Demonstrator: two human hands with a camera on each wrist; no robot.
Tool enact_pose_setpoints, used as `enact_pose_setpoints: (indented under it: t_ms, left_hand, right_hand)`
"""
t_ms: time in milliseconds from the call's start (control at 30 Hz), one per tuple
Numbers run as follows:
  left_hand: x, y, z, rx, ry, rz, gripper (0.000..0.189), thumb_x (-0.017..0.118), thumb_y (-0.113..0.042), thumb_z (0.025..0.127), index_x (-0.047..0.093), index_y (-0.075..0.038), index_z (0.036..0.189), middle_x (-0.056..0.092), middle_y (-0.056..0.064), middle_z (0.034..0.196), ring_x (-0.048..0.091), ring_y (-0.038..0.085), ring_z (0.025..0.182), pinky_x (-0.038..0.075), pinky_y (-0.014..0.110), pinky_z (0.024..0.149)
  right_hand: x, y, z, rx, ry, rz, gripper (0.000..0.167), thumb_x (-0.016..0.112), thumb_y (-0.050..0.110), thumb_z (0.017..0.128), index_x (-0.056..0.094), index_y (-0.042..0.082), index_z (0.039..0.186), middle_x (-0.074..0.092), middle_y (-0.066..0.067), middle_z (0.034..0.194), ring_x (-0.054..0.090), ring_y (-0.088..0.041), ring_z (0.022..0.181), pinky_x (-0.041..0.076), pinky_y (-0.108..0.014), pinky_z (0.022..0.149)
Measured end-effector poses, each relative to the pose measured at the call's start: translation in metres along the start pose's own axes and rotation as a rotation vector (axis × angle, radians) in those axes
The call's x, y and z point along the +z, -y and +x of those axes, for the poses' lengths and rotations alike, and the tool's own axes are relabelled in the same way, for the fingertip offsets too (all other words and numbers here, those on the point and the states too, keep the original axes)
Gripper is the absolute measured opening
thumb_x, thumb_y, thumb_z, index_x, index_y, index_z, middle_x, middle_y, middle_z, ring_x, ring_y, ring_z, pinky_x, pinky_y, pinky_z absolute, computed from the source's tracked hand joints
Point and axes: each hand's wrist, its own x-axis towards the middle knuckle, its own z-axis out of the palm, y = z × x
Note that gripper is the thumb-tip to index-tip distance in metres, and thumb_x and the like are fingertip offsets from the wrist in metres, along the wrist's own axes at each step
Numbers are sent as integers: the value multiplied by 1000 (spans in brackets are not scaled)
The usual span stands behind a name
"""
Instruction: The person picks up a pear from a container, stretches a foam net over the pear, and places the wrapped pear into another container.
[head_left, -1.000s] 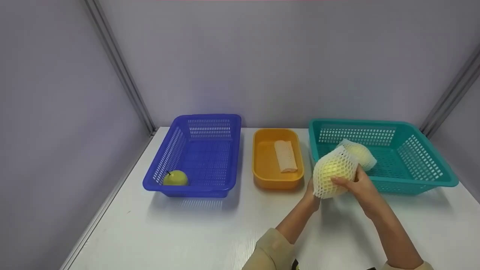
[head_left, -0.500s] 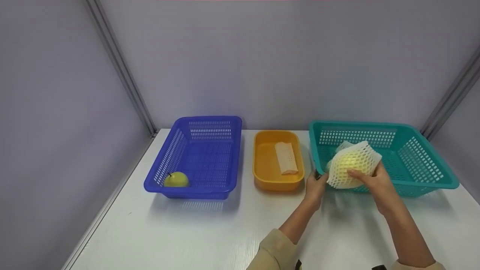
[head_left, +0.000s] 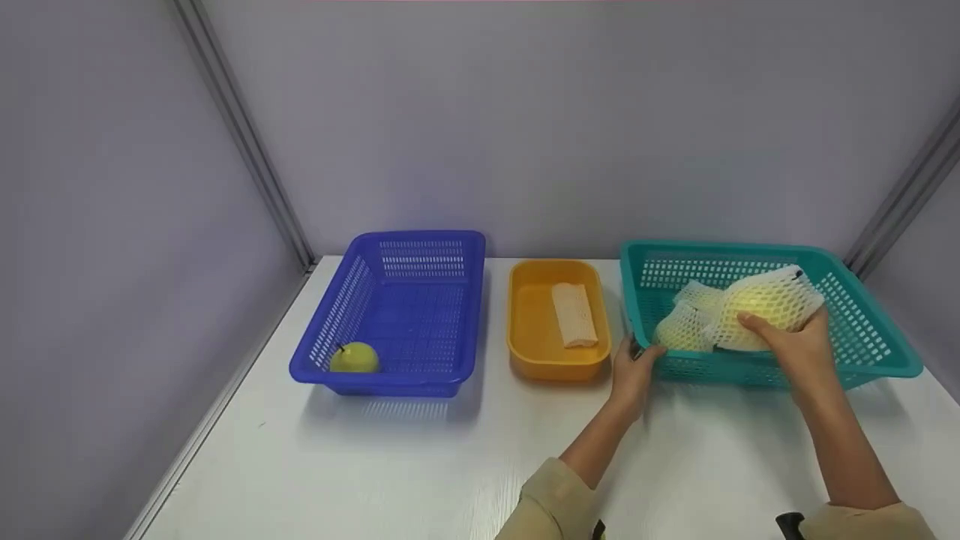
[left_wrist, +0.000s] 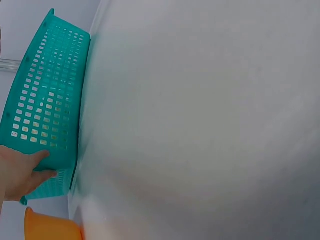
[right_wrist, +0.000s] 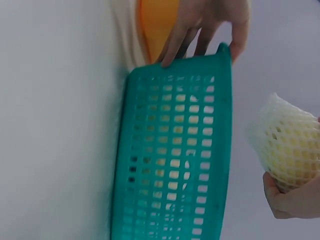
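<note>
"What is held by the right hand?"
"A netted fruit is grasped above the teal basket."
"And by the left hand?"
"The basket's near left corner is gripped, near the orange tub."

- In the head view, most fingers of the right hand are hidden behind the held netted fruit.
- Whether one or more fruits lie in the partly covered netting beside it cannot be told.
- The base of the pear is hidden by the blue basket's front rim.
- In the right wrist view, the teal basket is cut off by the bottom edge.
</note>
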Motion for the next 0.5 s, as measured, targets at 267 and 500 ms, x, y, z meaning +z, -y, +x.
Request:
enact_pose_setpoints:
  t_ms: [267,500]
  left_hand:
    - [0,-1,0,-3,7,-3,58,64,-18,82,42,-3,134,46,13,131,40,29,122,35,42,98]
    - [-1,-4,1,-14,32,26,60,64,-20,83,40,-5,136,44,12,134,39,28,124,36,41,97]
  right_hand:
    - [-16,-14,27,94,-47,-73,105,65,49,79,-7,6,142,12,-23,142,19,-35,127,21,-50,103]
    - [-37,-33,47,99,-52,-185,111,64,52,78,-13,5,142,8,-29,144,15,-46,127,18,-60,99]
